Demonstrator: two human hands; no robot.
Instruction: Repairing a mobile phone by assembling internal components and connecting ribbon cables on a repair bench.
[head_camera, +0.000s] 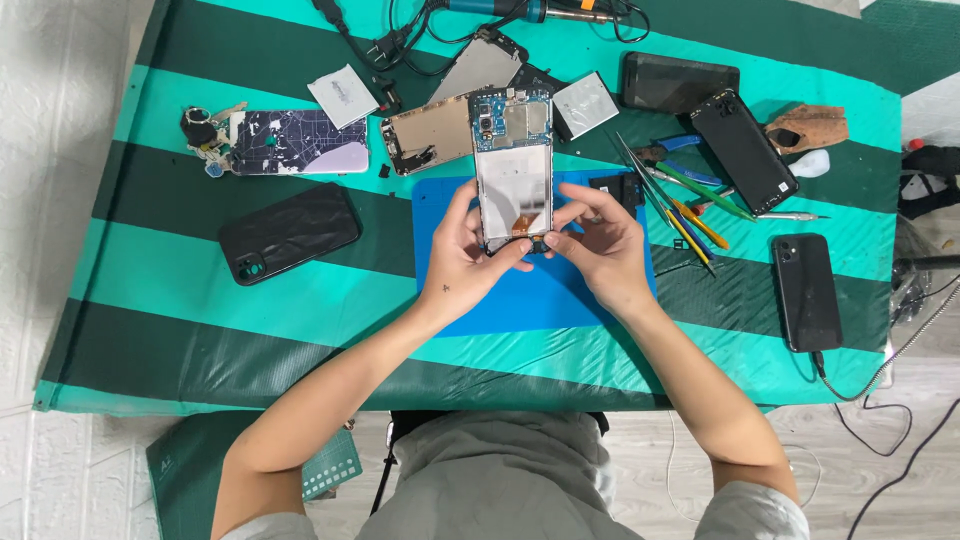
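**Opened phone held in both hands**

My left hand (462, 262) and right hand (604, 250) close their fingertips on the lower end of the opened phone (513, 170), a flat rectangle with bare circuit board on top. Under my grip lies a smooth blue mat (520, 300); thin tools (680, 205) fan just right.

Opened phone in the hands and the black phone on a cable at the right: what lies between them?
In the head view, between the opened phone and the cabled black phone lie the right hand and a fan of pry tools.
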